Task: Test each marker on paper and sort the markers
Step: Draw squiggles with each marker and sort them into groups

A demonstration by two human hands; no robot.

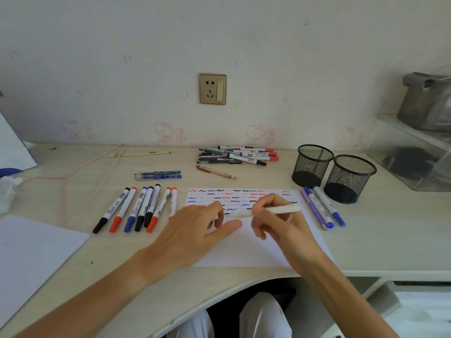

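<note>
A white sheet of paper [246, 252] lies on the desk, its top rows filled with red, blue and black squiggles. My right hand [278, 225] grips a white marker [280, 210] lying nearly level over the squiggles. My left hand [195, 230] rests on the paper's left edge, and its fingertips touch the marker's left end. Several capped red, blue and black markers [139, 208] lie in a row left of the paper. Three blue and purple pens [322, 206] lie to its right. A pile of markers [239, 154] sits at the back of the desk.
Two black mesh pen cups [334, 172] stand at the right. A brown pen [216, 172] and a blue packet [158, 175] lie behind the paper. Another white sheet [31, 259] sits at the left edge. A pink cord [80, 169] trails at back left, and a clear box [412, 154] is far right.
</note>
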